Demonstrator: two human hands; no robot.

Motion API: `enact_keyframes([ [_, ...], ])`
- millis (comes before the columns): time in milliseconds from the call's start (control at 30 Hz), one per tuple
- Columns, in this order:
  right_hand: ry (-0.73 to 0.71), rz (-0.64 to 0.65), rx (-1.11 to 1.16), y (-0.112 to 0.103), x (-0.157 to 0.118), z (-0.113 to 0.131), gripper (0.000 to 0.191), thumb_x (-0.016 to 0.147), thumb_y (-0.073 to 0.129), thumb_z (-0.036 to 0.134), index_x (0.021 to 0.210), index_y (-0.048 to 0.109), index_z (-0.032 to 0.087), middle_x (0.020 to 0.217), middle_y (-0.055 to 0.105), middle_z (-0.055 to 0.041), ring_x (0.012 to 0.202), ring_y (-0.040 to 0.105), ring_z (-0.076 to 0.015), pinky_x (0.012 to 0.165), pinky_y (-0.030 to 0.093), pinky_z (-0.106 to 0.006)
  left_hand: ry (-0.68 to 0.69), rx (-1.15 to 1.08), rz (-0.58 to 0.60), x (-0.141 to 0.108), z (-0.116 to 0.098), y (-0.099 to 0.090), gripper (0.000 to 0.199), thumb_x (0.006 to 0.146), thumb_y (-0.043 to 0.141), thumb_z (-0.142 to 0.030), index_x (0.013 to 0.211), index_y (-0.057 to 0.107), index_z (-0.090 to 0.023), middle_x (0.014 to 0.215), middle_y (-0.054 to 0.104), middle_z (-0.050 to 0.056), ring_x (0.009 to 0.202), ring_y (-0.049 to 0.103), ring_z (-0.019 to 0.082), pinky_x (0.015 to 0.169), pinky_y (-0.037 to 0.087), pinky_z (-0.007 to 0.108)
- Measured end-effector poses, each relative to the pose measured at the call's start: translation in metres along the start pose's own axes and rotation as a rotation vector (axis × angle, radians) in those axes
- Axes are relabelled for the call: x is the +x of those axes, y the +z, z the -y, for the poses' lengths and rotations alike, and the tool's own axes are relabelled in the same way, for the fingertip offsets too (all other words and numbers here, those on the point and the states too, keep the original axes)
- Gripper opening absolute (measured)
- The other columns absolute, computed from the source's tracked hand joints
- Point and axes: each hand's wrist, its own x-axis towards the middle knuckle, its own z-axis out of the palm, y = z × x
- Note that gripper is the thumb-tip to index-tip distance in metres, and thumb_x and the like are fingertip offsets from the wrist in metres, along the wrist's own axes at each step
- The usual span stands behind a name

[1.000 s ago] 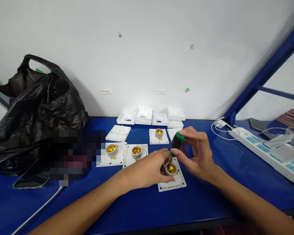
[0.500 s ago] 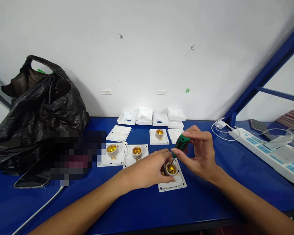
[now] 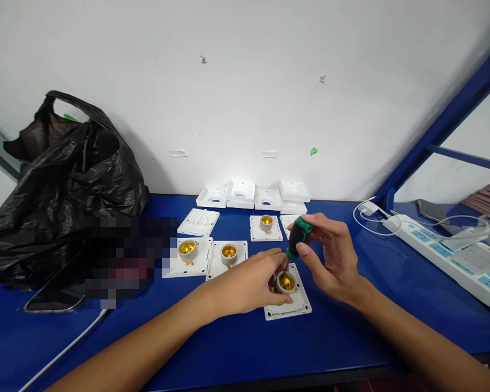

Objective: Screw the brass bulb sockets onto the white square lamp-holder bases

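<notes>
Right hand (image 3: 335,261) pinched shut on green-and-black screwdriver (image 3: 300,233), tip hidden. Left hand (image 3: 249,280) curled round white gold-lined socket (image 3: 286,282) below it, on white square plate (image 3: 296,306). Sockets already on two plates (image 3: 203,260) left of grip, one plate (image 3: 273,236) beyond; white square covers (image 3: 268,207) farther, off.

Illumination was bright and fairly even, its source out of frame. The wall (image 3: 245,109) read palest low at centre — just above the white covers (image 3: 240,190), whose detail was washed out — and greyer higher up. A soft shadow lay beside the black bag (image 3: 73,185). Glints showed in the gold-lined socket (image 3: 286,282). Wide-angle stretching affected the edges; coarse pixelation obscured an area at left.
</notes>
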Motion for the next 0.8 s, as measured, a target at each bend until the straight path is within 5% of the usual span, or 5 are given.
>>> enact_keyframes([
  [267, 0.067, 0.052, 0.01, -0.0009, -0.0024, -0.0001, 0.059, 0.096, 0.06, 0.01, 0.148, 0.044, 0.034, 0.123, 0.06, -0.0082, 0.089, 0.062, -0.0195, 0.076, 0.059, -0.041, -0.01, -0.03, 0.015, -0.0003, -0.0008, -0.0003, 0.038, 0.084, 0.078, -0.041, 0.111, 0.058, -0.022, 0.088, 0.061, 0.0, 0.077, 0.06, 0.02, 0.069, 0.045, 0.033],
  [500, 0.024, 0.015, 0.072, -0.0009, 0.0051, 0.003, 0.06, 0.09, 0.069, 0.006, 0.138, 0.049, 0.035, 0.1, 0.053, -0.0009, 0.081, 0.056, -0.0164, 0.06, 0.049, -0.031, -0.024, 0.0, 0.001, 0.0, -0.0005, -0.0002, 0.034, 0.083, 0.079, -0.041, 0.098, 0.056, -0.021, 0.09, 0.059, 0.0, 0.079, 0.06, 0.019, 0.069, 0.045, 0.033],
  [800, 0.119, 0.136, 0.031, -0.0033, -0.0029, 0.0036, 0.057, 0.103, 0.052, 0.016, 0.154, 0.038, 0.037, 0.139, 0.06, -0.0088, 0.102, 0.065, -0.0215, 0.089, 0.058, -0.046, 0.008, -0.003, 0.011, 0.0002, -0.0033, -0.0014, 0.034, 0.085, 0.078, -0.04, 0.102, 0.056, -0.021, 0.09, 0.058, 0.0, 0.077, 0.059, 0.018, 0.07, 0.044, 0.033],
])
